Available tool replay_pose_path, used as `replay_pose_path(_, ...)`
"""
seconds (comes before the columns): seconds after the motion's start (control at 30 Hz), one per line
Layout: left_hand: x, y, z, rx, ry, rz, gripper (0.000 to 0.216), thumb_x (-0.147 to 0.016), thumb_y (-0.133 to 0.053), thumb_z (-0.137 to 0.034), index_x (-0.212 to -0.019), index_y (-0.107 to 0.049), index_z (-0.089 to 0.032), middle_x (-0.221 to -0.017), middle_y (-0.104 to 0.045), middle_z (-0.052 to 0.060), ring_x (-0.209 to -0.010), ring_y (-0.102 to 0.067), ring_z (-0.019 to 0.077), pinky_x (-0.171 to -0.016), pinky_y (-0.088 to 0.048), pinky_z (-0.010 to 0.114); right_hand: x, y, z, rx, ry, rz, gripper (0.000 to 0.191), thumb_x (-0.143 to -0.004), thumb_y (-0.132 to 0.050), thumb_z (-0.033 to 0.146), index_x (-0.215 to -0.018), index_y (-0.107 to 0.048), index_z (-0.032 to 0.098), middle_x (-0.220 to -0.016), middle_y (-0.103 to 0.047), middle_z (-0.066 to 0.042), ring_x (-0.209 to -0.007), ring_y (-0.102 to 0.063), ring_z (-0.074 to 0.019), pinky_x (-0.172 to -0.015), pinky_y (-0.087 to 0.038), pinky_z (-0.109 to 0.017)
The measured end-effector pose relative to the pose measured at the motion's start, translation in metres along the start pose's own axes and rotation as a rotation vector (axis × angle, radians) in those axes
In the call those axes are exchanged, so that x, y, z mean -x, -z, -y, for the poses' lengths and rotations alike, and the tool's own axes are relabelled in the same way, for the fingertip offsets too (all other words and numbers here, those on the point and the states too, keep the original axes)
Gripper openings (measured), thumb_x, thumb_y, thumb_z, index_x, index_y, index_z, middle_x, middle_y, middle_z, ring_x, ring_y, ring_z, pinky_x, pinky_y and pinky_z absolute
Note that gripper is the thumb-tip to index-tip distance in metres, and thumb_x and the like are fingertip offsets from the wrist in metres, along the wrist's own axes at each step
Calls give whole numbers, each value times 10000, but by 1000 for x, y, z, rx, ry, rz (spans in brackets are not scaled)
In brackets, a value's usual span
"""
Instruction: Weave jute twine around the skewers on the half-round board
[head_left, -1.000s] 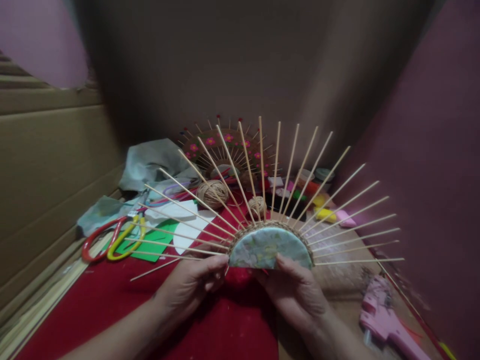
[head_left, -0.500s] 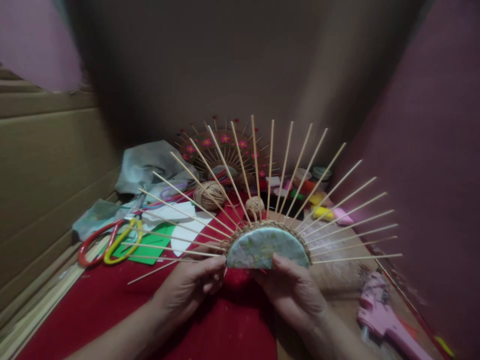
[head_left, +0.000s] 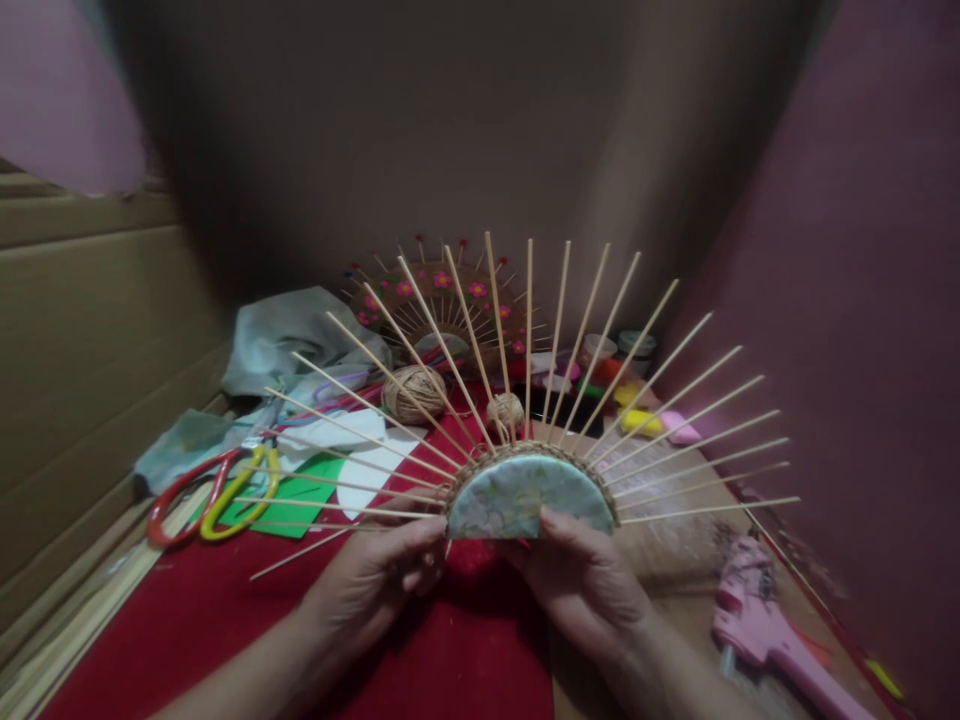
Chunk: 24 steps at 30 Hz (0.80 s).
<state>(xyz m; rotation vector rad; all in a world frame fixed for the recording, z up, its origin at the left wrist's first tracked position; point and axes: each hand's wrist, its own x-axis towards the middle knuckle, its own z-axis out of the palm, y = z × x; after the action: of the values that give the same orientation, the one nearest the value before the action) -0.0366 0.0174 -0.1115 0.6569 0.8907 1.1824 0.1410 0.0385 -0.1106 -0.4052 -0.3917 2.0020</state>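
Note:
Between my hands is a fan-shaped craft piece with a pale, patterned half-round base [head_left: 532, 492]. Thin wooden sticks [head_left: 566, 335] spread out from its curved edge, and a braided twine band [head_left: 551, 447] runs along that edge. My left hand [head_left: 394, 560] pinches the left corner, thumb in front, its other fingers partly hidden behind. My right hand [head_left: 581, 580] grips the straight bottom edge right of centre, with the thumb on the front face and the fingers underneath. The piece is held upright above a red cloth [head_left: 457, 650].
Red-and-yellow-handled scissors [head_left: 217, 495] lie left by green sheet [head_left: 300, 500]. A twine ball [head_left: 412, 393] and a smaller ball [head_left: 505, 412] sit behind. A pink glue gun [head_left: 765, 620] is at right. A finished-looking flowered fan [head_left: 457, 290] stands against the wall, beside crumpled plastic [head_left: 300, 335].
The whole view has shifted slightly, so the piece and background appear a little further left. Both hands keep the same hold on the craft piece.

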Motion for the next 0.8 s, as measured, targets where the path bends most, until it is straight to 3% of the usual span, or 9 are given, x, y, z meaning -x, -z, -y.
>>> replay_pose_path(0.13,-1,0,2,4,3,-6,182,-683,-650,-173,-545,-558,-99,-457,-408,-38,-397,-293,28,-411,-213,192,1,-1,0,-3,-6,5,134,-647,-658,99,-771,-650,147,-835,-690,-52,-830,-607,-182,-834,-448,-363)
replay_pose_path(0.8,-2,-3,2,24,48,-34,225,-674,-672,-191,-541,-514,-103,-462,-386,-48,-400,-270,24,-421,-212,188,3,-4,2,-5,-7,22,289,-637,-639,109,-923,-631,146,-836,-686,-65,-793,-611,-190,-786,-456,-346)
